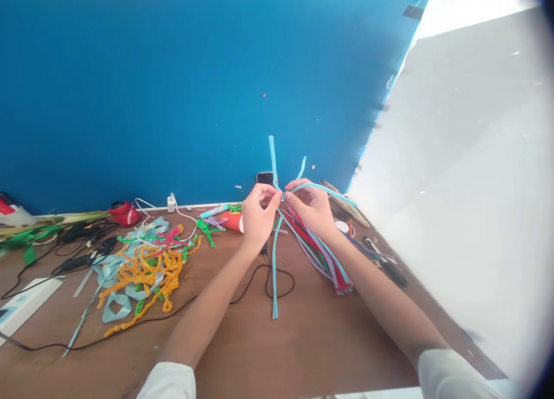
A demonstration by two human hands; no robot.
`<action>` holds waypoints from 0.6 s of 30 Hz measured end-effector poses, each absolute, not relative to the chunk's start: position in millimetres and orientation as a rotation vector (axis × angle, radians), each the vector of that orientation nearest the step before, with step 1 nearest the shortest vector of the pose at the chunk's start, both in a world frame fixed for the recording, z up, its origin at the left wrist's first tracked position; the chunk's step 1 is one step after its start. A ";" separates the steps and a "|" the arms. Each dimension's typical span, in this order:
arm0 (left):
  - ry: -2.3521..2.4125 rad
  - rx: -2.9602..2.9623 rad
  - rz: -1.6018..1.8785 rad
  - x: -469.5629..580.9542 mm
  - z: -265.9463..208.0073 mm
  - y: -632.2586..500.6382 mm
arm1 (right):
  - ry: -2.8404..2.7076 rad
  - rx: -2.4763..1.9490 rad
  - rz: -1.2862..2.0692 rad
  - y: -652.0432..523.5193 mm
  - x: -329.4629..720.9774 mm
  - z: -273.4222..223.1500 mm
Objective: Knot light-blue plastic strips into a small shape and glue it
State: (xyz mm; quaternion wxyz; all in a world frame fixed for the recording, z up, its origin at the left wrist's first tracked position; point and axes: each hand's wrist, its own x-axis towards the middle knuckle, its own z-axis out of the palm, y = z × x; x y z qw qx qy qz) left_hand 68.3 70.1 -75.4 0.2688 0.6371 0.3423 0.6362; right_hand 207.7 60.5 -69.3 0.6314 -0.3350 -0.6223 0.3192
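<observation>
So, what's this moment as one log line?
left hand: pinching blue strips | right hand: pinching blue strips | table, left side: orange strands

Head-worn, the one view looks forward and down along the forearms [212, 307]; the left hand [259, 217] and right hand [315, 213] sit nearby, about mid-frame; the table [259, 353] spreads below; the blue panel [194, 99] stands ahead, a white surface [467, 185] slanting off right.

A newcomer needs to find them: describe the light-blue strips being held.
Find the blue panel behind the brown table, then, lower, the left hand and right hand. The light-blue strips splay in several directions from their fingertips, unlike the gathered multicoloured bundle near the right forearm.
</observation>
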 end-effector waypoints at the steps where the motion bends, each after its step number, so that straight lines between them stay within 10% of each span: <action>1: 0.927 1.715 1.728 68.7 -75.3 69.7 | -1.421 -0.761 0.735 60.2 207.1 -69.4; 18: 0.862 1.815 1.580 71.0 -85.2 76.0 | -1.328 -0.790 0.727 59.2 206.9 -66.7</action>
